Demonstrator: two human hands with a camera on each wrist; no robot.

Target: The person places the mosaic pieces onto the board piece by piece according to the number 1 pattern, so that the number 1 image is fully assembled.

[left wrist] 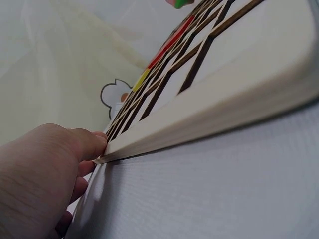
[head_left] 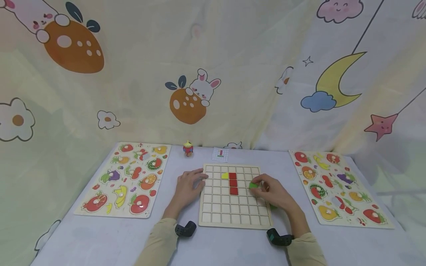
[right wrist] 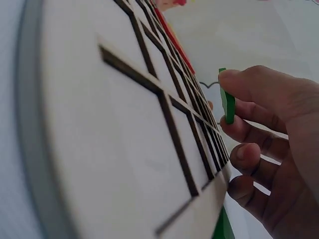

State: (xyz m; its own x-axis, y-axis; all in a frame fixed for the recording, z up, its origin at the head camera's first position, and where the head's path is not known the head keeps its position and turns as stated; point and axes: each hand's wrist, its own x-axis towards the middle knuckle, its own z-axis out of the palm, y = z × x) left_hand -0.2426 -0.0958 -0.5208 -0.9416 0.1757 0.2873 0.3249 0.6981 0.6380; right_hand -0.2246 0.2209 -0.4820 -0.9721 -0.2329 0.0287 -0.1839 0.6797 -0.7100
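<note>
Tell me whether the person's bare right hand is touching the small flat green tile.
Touching. The right wrist view shows it plainly: the bare right hand pinches the small flat green tile between thumb and fingers.

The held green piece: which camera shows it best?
Right wrist: the green piece appears largest, pinched in the right hand. The head view shows it small; left wrist catches only a bit at the top edge.

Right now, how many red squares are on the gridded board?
3. They form one column on the board: top square beside the yellow piece, middle square below, bottom square last. The right hand covers part of the board, possibly hiding more.
</note>
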